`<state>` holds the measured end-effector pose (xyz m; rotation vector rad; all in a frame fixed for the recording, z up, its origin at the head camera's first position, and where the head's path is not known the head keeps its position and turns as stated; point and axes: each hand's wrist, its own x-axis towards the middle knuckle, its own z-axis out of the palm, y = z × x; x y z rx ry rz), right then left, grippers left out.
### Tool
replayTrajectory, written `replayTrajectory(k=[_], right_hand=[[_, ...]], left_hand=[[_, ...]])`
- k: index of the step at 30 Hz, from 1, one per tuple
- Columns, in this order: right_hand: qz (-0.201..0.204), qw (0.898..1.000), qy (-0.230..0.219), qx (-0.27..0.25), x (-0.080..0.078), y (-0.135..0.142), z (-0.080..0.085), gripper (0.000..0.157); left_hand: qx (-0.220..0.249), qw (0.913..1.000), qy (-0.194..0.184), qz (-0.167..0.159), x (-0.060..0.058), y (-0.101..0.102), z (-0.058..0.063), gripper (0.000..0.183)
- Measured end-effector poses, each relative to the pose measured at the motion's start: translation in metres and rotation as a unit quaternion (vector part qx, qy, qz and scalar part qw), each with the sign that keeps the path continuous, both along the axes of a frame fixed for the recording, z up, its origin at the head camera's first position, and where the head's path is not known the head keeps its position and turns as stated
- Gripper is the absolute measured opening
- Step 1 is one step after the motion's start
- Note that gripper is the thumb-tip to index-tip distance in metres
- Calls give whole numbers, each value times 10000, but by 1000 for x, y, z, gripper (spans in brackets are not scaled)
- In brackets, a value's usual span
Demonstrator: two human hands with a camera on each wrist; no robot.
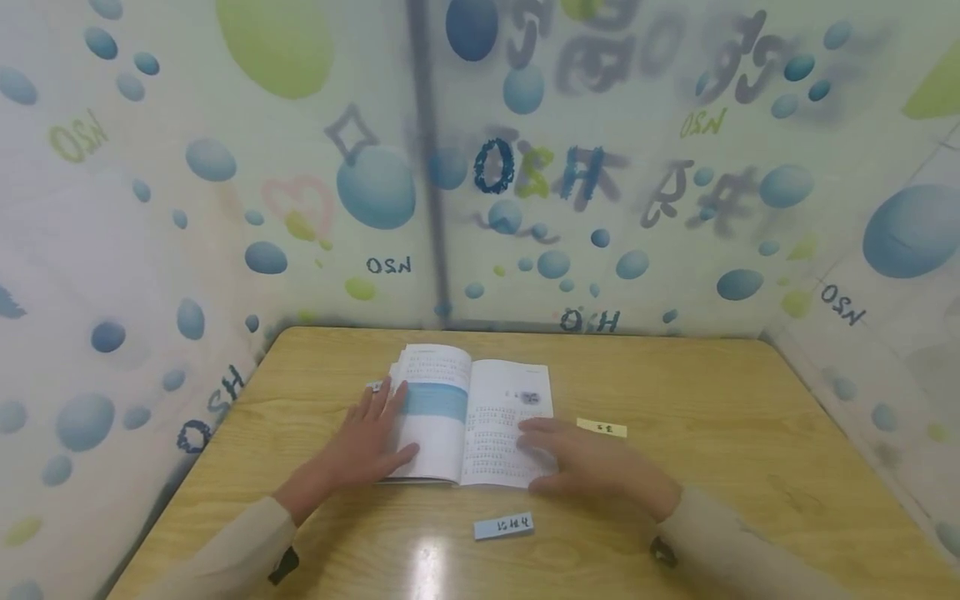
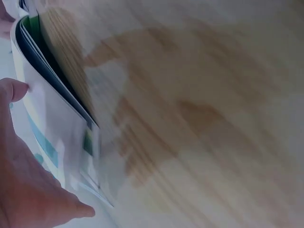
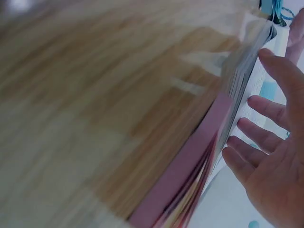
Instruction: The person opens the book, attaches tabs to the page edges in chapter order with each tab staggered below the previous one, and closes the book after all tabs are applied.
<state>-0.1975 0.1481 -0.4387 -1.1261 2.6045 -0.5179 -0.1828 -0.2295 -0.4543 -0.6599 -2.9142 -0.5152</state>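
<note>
An open book lies on the wooden table with printed pages facing up; its left page carries a blue band. Spread over the left page is my left hand, fingers near the outer edge and thumb toward the page's lower middle. My right hand is at the right page's outer edge, its fingertips overlapping the print. In the right wrist view the right hand's fingers are apart and grip nothing. The left wrist view shows the left thumb against the white page.
A pale blue paper strip with writing lies in front of the book. Just beyond the right hand is a yellow strip. A pink, layered strip shows beside the book. Patterned walls enclose the table behind and at both sides.
</note>
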Motion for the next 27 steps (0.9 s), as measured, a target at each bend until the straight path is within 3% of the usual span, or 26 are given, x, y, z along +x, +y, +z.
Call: replayTrajectory(k=[5, 8, 13, 18, 27], right_hand=[[336, 9989, 321, -24, 0, -9, -3, 67], [384, 9984, 420, 73, 0, -13, -3, 66], [342, 9984, 407, 198, -1, -13, -3, 68], [299, 9991, 295, 112, -1, -9, -2, 68], [361, 9991, 230, -41, -2, -4, -4, 68]], left_hand=[[-485, 9985, -182, -150, -2, 35, 9, 82], [-872, 9945, -474, -338, -5, 57, 13, 80], [-1067, 9890, -742, -712, -10, 81, 13, 74], [-1227, 9857, -890, -736, -13, 86, 9, 69], [-1292, 9841, -1102, -516, -9, 72, 3, 66]])
